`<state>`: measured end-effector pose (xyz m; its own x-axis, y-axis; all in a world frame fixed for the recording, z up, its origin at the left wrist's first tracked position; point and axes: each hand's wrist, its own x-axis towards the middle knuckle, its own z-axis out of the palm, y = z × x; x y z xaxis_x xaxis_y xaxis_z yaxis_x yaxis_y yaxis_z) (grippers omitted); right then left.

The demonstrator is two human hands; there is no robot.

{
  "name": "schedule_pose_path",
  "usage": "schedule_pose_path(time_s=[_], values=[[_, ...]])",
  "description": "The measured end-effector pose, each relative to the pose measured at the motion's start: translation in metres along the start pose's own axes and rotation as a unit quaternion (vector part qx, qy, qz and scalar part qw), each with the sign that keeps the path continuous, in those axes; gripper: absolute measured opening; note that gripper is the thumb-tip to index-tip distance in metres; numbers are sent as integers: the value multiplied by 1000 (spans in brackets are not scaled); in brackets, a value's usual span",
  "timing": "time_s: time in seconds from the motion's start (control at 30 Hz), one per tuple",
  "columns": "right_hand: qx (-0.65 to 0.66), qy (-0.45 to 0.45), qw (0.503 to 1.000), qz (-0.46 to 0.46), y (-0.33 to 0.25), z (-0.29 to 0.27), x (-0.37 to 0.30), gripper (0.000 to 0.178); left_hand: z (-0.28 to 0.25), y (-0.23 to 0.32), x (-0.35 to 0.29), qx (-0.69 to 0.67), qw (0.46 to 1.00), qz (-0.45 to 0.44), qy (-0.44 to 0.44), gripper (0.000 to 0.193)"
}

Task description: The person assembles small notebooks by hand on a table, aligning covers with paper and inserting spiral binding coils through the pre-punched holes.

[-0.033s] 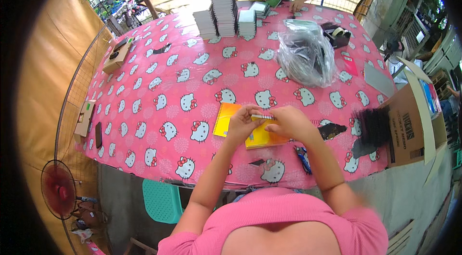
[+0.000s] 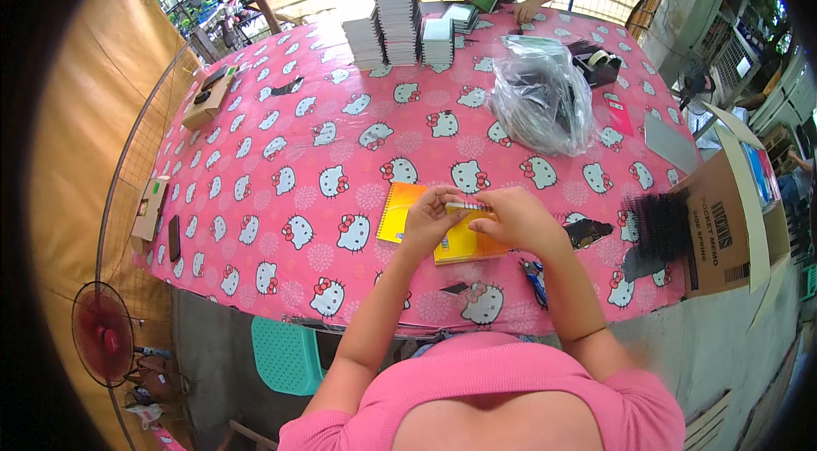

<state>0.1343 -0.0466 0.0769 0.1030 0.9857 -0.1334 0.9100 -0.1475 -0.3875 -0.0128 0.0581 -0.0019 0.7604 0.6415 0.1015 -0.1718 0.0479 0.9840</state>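
A yellow notebook [image 2: 472,245] lies in front of me, its upper edge between my hands. My left hand [image 2: 431,217] pinches that edge near its left end, fingers closed. Around the right part of the same edge, my right hand [image 2: 517,219] is closed, its thumb pointing left. A narrow strip with small marks shows between the fingertips, too small to make out clearly. Partly behind my left hand lies another yellow-orange notebook [image 2: 396,211] with a spiral along its left side. Blue-handled pliers [image 2: 535,282] rest just right of the notebook, below my right forearm.
Black spiral wires [image 2: 657,228] heap beside a cardboard box [image 2: 723,217] at right. A clear plastic bag [image 2: 545,98] and a tape dispenser [image 2: 598,65] stand farther back. Stacked notebooks [image 2: 397,21] rise at the far side, where a co-worker holds a green notebook [image 2: 485,0]. A phone [image 2: 174,238] lies left.
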Motion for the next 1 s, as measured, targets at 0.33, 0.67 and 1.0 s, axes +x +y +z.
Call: schedule_pose_path(time_s=[0.33,0.67,1.0], values=[[-44,-88,994,38,-1,-5,19,36,6,-6,5,-52,997,-19,46,28],[170,302,936,60,28,62,-106,40,17,-1,2,-66,998,-11,3,21],[150,247,944,160,26,95,-143,40,46,-22,-45,245,939,237,45,22]])
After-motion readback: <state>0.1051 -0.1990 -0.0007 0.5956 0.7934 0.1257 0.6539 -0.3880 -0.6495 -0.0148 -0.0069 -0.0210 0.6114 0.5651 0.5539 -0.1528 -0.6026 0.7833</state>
